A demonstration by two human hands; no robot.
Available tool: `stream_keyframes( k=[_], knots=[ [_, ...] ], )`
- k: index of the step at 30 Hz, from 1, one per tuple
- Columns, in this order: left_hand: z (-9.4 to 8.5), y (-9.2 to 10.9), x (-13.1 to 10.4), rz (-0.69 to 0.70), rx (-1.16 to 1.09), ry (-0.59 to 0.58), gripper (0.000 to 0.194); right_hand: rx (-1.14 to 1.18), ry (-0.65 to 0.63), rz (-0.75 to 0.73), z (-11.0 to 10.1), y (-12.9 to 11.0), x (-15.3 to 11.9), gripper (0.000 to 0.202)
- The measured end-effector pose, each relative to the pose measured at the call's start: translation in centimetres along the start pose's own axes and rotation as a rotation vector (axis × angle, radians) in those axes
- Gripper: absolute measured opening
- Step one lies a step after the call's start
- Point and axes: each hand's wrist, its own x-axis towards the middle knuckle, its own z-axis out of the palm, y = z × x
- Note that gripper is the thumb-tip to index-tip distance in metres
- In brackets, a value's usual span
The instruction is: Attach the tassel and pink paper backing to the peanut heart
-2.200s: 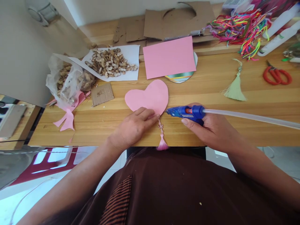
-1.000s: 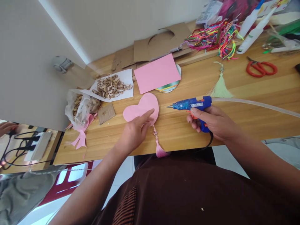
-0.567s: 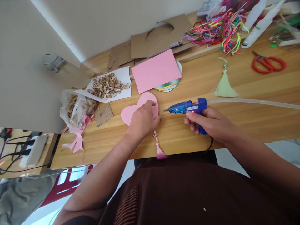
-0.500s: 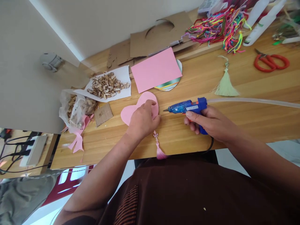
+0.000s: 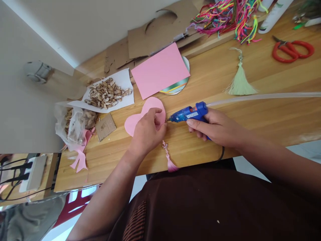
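Observation:
A pink heart-shaped cutout (image 5: 154, 103) lies on the wooden table. Over its lower part rests my left hand (image 5: 147, 130), fingers curled and holding it down; the fingertips beneath are partly hidden. From below that hand's thumb trails a pink beaded tassel (image 5: 172, 164), its top end hidden. In my right hand (image 5: 213, 129) is a blue glue gun (image 5: 192, 113), with fingers wrapped round the handle. Its nozzle points left and is close to the heart's right edge, by my left thumb; whether they touch I cannot tell. A clear glue stick (image 5: 250, 97) extends from its rear.
Behind the heart lie a pink card (image 5: 160, 70), cardboard pieces (image 5: 160, 30) and dried slices on white paper (image 5: 129, 82). A pale green tassel (image 5: 240, 82), red-handled scissors (image 5: 291, 52) and colourful cords (image 5: 225, 16) are to the right. Left sits a plastic bag (image 5: 75, 130).
My right hand has moved the glue gun left, bringing its nozzle to the heart's edge. My left hand stays on the heart. The camera view has shifted slightly.

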Motion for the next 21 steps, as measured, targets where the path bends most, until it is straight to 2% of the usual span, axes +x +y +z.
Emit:
stream_keyframes(
  k=[8,21],
  knots=[
    [0.2,-0.87,-0.24,0.042,-0.041,0.02,0.039,-0.064,0.017,-0.07,0.09,0.42,0.36,0.03],
    [0.3,-0.97,-0.3,0.052,-0.066,0.022,0.038,-0.167,0.085,-0.152,0.23,-0.2,0.51,0.026]
  ],
)
